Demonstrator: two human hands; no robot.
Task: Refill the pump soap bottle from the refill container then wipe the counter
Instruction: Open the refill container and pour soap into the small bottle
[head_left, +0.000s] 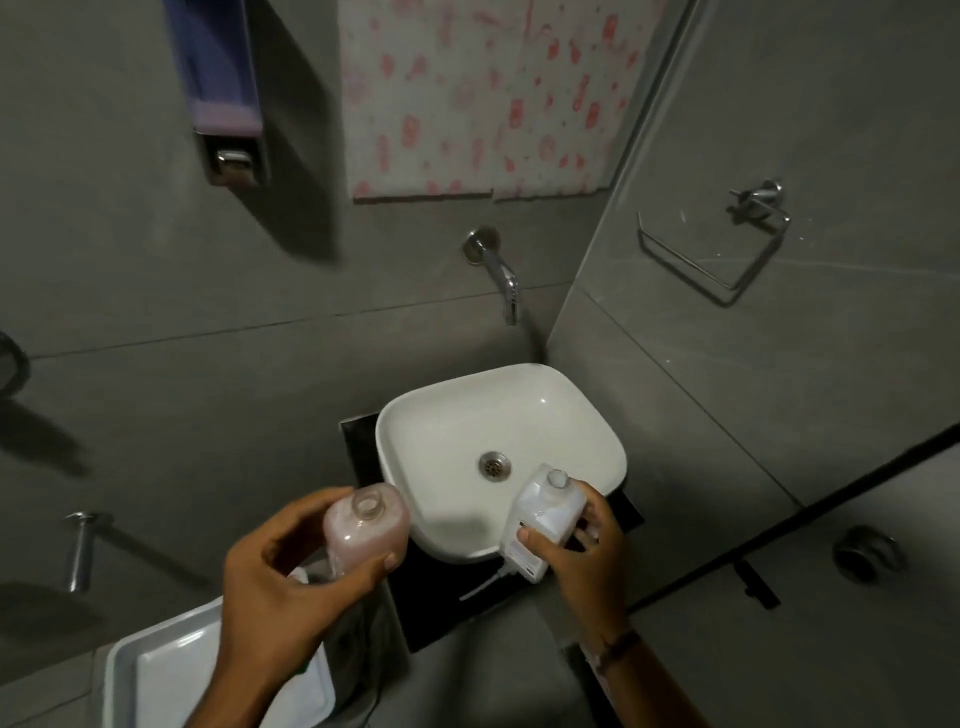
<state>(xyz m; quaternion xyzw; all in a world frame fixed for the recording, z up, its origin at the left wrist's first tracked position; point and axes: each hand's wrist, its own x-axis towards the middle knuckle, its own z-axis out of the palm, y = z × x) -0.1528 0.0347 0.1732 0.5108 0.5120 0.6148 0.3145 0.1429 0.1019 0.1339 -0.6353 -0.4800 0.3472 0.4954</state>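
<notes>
While looking down from the head camera, finds two bottles held up, one in each hand.

Left hand (270, 587) wrapped tight around the soap bottle (366, 525), just left of the sink (441, 431). Clear, smooth, rounded plastic, pink nearly all over from the soap inside. Open at the small round neck, with no pump on it.

Right hand (582, 551) closed around the refill container (545, 514), over the near right corner of the sink. White, boxy and flat-sided, with a little round spout on top. Cannot tell if capped or open.

Looks like the filling step, with nothing pouring right now: both upright and apart. Hard to say how much more soap fits.

Next, probably: bring spout to neck, over the sink, and tip slowly. Small hole and thick, slippery soap, so easy to spill.

Thin white tube (483, 584) lying on the counter (441, 613), maybe part of the pump, mostly hidden. Dark, shiny, hard counter. Pump to go back on, then wiping. No cloth clearly in sight.
</notes>
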